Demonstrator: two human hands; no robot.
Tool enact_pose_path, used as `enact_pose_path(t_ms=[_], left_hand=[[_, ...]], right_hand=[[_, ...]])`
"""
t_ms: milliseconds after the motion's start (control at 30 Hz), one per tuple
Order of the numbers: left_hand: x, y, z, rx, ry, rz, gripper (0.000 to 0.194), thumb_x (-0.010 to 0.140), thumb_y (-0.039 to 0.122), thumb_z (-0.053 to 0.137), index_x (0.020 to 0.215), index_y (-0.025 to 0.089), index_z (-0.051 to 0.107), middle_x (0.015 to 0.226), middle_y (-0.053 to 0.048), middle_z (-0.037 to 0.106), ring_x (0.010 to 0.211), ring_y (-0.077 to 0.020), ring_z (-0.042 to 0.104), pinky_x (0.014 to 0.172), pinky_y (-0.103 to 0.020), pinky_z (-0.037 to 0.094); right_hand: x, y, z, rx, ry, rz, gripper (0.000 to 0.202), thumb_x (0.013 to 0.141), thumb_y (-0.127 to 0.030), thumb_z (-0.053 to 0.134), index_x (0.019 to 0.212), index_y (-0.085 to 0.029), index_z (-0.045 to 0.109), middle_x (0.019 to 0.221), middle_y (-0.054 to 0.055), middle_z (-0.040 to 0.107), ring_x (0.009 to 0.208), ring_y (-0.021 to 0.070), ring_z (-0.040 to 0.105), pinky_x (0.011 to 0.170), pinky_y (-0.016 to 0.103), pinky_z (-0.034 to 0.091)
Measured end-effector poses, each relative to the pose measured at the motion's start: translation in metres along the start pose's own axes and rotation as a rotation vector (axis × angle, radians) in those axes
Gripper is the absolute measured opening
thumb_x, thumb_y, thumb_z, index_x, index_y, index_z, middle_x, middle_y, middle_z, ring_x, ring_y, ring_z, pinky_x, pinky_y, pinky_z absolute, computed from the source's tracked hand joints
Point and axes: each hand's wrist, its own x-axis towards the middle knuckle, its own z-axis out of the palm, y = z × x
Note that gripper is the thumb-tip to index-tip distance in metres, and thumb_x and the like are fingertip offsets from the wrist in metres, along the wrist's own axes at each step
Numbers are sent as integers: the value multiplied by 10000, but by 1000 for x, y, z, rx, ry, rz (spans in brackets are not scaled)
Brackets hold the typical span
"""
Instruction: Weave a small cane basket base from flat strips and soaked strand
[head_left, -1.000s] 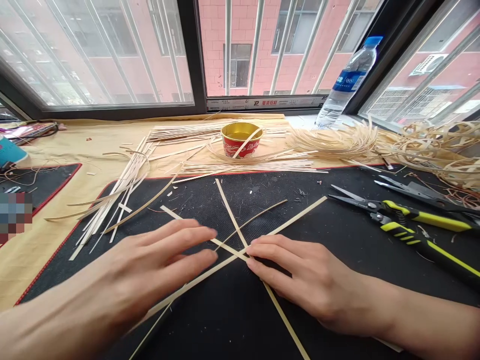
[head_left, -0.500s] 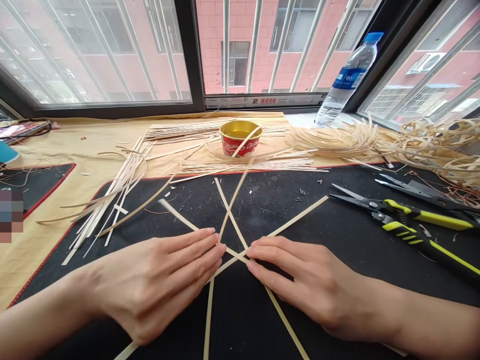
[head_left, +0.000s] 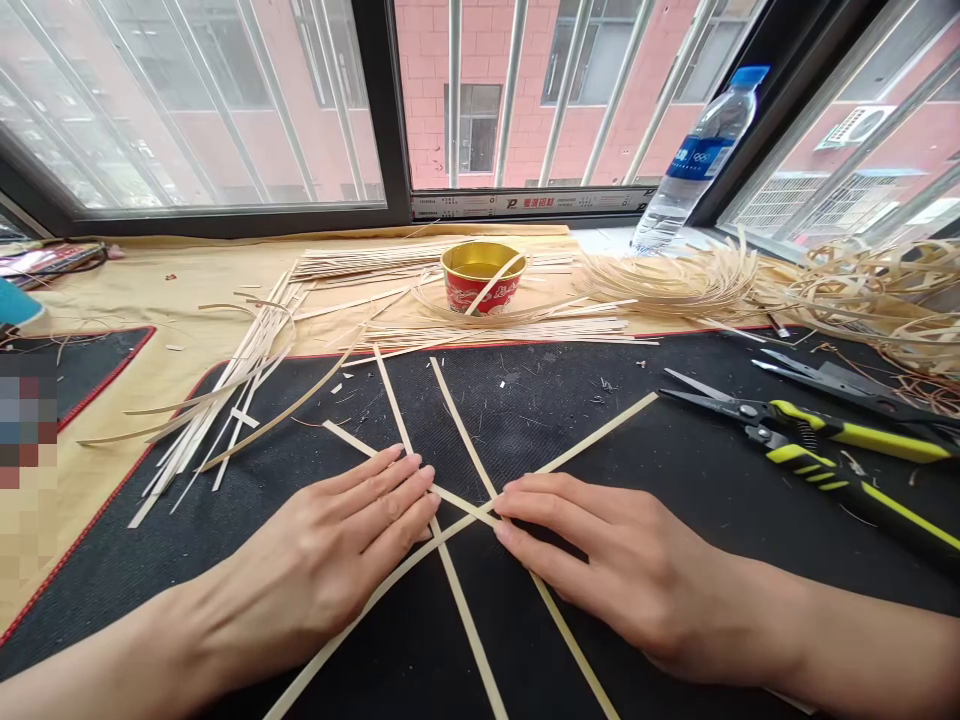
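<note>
Several pale flat strips cross on a black mat (head_left: 555,410). One strip (head_left: 469,620) slants from upper left to lower right, beside a roughly parallel strip (head_left: 459,420). Another strip (head_left: 600,432) runs from upper right to lower left and crosses both; a shorter strip (head_left: 349,438) passes beneath my fingers. My left hand (head_left: 367,530) lies palm down with extended fingers over the left crossing. Flat over the right crossing rests my right hand (head_left: 592,540), its fingertips on the strips and its fingers stretched out. Both thumbs are mostly hidden.
Yellow-black shears (head_left: 806,430) lie at the right. Behind the mat stand a red and gold tin (head_left: 482,280) and a tilted water bottle (head_left: 694,165). Loose strips (head_left: 225,400) lie at the left, coiled ones (head_left: 675,275) at the back right.
The left strip has swung from leaning right to leaning left at its top, now near parallel to its neighbour. My left hand has shifted slightly left and flattened; my right hand stays put.
</note>
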Motion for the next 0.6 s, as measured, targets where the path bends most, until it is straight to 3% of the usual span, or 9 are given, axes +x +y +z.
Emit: enact_pose_path(t_ms=[167,367,500,600], left_hand=[[13,-4,-15,-83,-55,27,447,959,41,226,1107,97,644,1203,-128,659,1200,-188,565,1067,-354,411],[21,-9,-10,-216,-36,54,456,984,68,205,1093,70,647,1210,-140,648,1217,-181,543,1074,-329,387],[16,-18,-4,-352,-23,-2,337,1000,177,334,1148,77,619,1268,-136,618,1249,-155,518,1075,-276,380],[5,-22,-5,-430,-85,-120,323,963,316,480,1247,194,573,1355,-51,567,1259,-141,512,1035,-247,431]], right_hand=[[0,-1,0,-1,0,1,363,935,-36,327,1081,-15,659,1060,170,699,1052,223,632,932,331,529],[2,-1,0,0,7,14,349,939,-36,347,1065,-30,672,1047,155,707,1045,215,638,935,318,522],[3,1,-1,0,-4,15,370,944,-38,329,1069,-26,677,1050,152,712,1044,220,642,938,320,523],[3,1,-1,-5,-10,21,381,951,-46,320,1068,-35,682,1058,144,716,1040,209,646,939,306,523]])
